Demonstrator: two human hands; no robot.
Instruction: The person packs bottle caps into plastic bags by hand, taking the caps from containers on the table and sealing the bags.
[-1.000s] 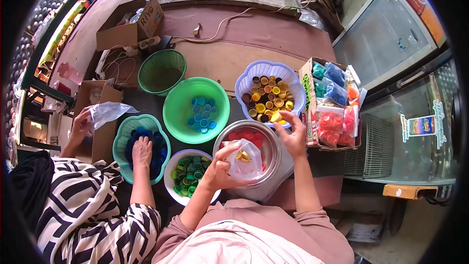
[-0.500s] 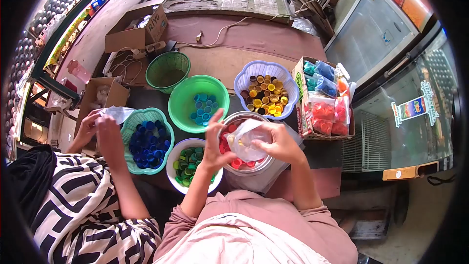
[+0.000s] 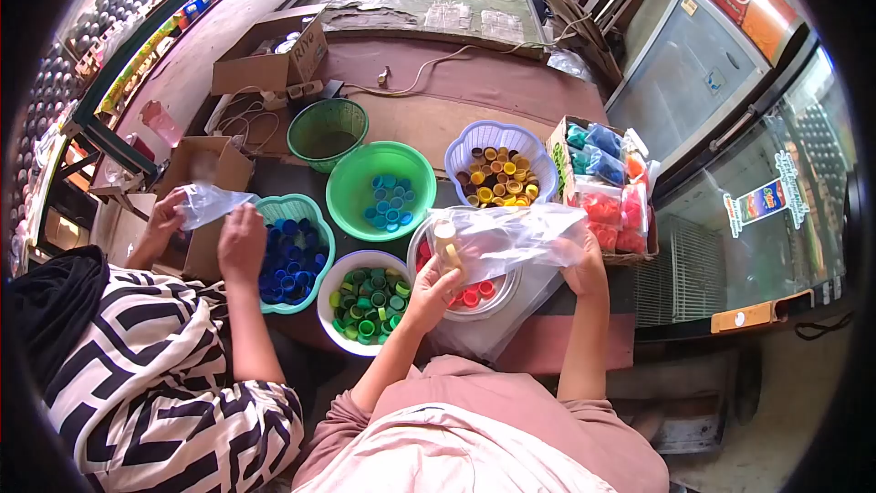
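A clear plastic bag (image 3: 511,236) is stretched sideways between my two hands, with a few yellow caps showing in its left end. My left hand (image 3: 435,292) pinches that end beside the caps. My right hand (image 3: 584,260) grips the other end. Below the bag is a metal-rimmed bowl (image 3: 516,290) of red caps, partly hidden by it. Behind it stands a lavender basket (image 3: 453,157) of yellow and brown caps. To the left of my left hand is a white bowl (image 3: 326,310) of green caps.
Light blue caps lie in a green basin (image 3: 342,192), near an empty green basket (image 3: 301,132). A co-worker at the left holds a plastic bag (image 3: 212,204) beside a teal basket (image 3: 319,292) of dark blue caps. A carton (image 3: 570,192) of bagged caps stands at the right.
My hands have moved apart, and the bag that was bunched between them is now stretched out sideways. The co-worker's hand has left the blue caps and come to the co-worker's bag.
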